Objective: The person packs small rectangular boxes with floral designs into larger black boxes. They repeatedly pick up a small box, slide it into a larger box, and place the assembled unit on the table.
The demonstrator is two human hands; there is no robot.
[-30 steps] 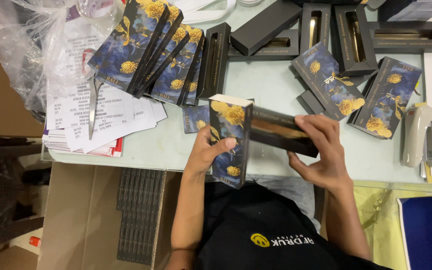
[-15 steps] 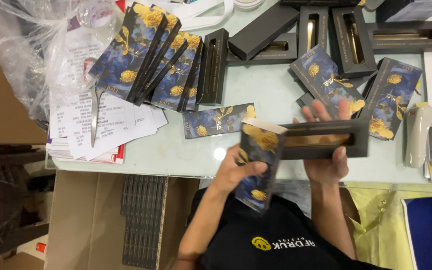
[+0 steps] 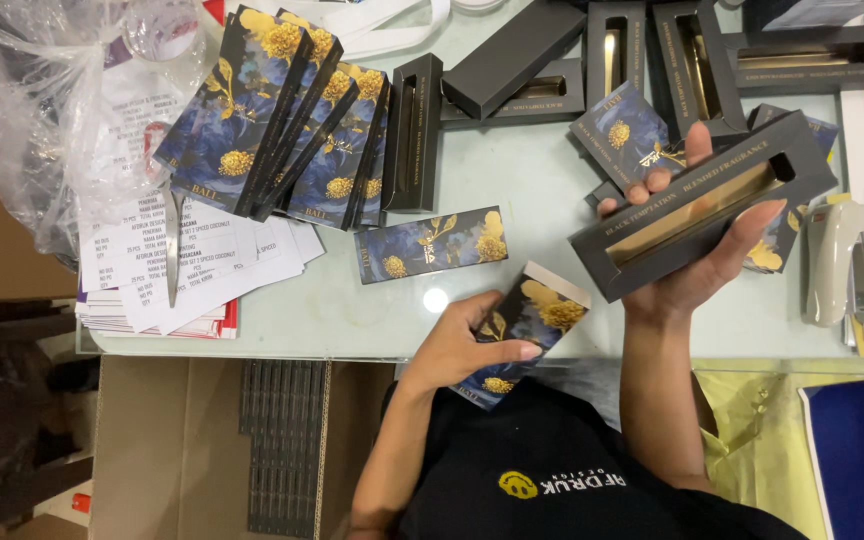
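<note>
My right hand (image 3: 697, 265) holds a long dark grey inner box (image 3: 704, 205) with a window showing a gold item, raised and tilted over the table's right side. My left hand (image 3: 467, 345) grips a dark blue sleeve with gold flowers (image 3: 532, 325) near the table's front edge, its open end facing up and right. The sleeve and the grey box are apart. Another blue floral box (image 3: 432, 243) lies flat on the glass table (image 3: 352, 310) just beyond my left hand.
A leaning row of blue floral boxes (image 3: 282, 120) stands at the back left. Several open grey boxes (image 3: 672, 50) lie at the back. Paper slips (image 3: 182, 260), a plastic bag (image 3: 42, 110) and a grey stapler (image 3: 842, 265) flank the work area. A cardboard carton (image 3: 192, 450) sits below.
The grey inner box has come out of the blue sleeve. My right hand has lifted it up and to the right, while my left hand keeps the sleeve low.
</note>
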